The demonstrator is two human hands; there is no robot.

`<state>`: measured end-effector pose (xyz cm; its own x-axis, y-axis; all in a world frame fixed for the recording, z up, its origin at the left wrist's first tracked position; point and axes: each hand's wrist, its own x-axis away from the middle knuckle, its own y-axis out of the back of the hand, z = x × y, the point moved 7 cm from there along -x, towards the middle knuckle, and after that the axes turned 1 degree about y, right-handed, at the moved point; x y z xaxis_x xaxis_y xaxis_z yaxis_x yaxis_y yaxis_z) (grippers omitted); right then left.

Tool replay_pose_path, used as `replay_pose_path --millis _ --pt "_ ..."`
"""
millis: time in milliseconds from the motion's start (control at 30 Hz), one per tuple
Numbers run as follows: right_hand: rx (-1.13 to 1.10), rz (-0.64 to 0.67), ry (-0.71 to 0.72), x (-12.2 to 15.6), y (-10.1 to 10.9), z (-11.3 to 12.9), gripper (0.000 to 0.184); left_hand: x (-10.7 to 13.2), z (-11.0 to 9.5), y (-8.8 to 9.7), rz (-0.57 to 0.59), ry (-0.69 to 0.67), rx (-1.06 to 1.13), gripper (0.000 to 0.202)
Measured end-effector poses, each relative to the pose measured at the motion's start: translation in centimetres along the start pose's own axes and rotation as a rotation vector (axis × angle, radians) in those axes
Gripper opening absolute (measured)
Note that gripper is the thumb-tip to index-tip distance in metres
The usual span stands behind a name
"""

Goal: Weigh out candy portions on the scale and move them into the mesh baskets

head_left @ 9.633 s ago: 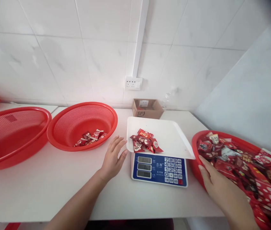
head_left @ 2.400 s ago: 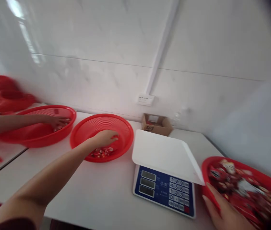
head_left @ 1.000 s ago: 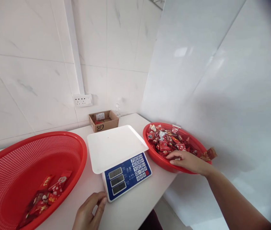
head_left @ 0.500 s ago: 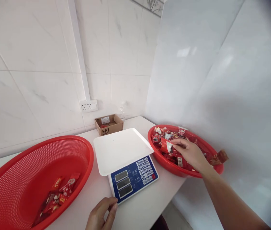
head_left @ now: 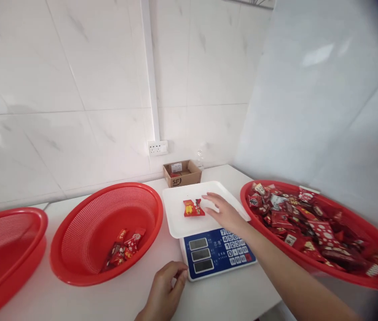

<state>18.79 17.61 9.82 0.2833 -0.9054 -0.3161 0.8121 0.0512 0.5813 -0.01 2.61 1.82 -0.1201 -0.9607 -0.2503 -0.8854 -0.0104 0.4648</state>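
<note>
A red candy packet lies on the white tray of a blue-faced scale. My right hand hovers flat over the tray just right of the packet, fingers stretched out and holding nothing. Resting on the table by the scale's front left corner, my left hand has its fingers loosely curled with nothing visible in them. A red basket piled with red wrapped candies stands to the right. The middle red mesh basket holds a few candies.
A third red basket sits at the far left. A small open cardboard box stands against the tiled wall, under a wall socket. A white panel rises on the right behind the full basket.
My right hand carried a candy from the full basket to the scale tray and let go of it. The view swung left, so the far-left basket shows again.
</note>
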Motion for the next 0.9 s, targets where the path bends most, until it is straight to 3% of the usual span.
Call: replay_pose_path --millis 100,200,367,533,767,900 --pt "0.196 0.180 0.119 0.7 -3.7 0.9 0.044 0.0 -0.1 0.0 -0.004 0.002 0.003 0.028" --pt "0.315 0.286 0.134 1.2 -5.5 1.6 0.043 0.0 -0.3 0.1 -0.001 0.002 0.002 0.025" --pt "0.411 0.292 0.163 1.0 -5.2 3.0 0.041 -0.1 -0.6 0.2 -0.003 -0.011 0.004 0.023" --pt "0.412 0.119 0.248 0.3 -4.3 4.3 0.041 -0.1 -0.7 0.1 0.004 -0.019 -0.007 0.025" --pt "0.342 0.383 0.136 -0.1 -6.7 3.8 0.057 0.1 0.0 -0.1 -0.030 -0.009 0.011 0.033" --pt "0.253 0.374 0.186 0.9 -4.1 4.2 0.057 0.1 0.2 0.4 -0.109 -0.008 0.027 0.036"
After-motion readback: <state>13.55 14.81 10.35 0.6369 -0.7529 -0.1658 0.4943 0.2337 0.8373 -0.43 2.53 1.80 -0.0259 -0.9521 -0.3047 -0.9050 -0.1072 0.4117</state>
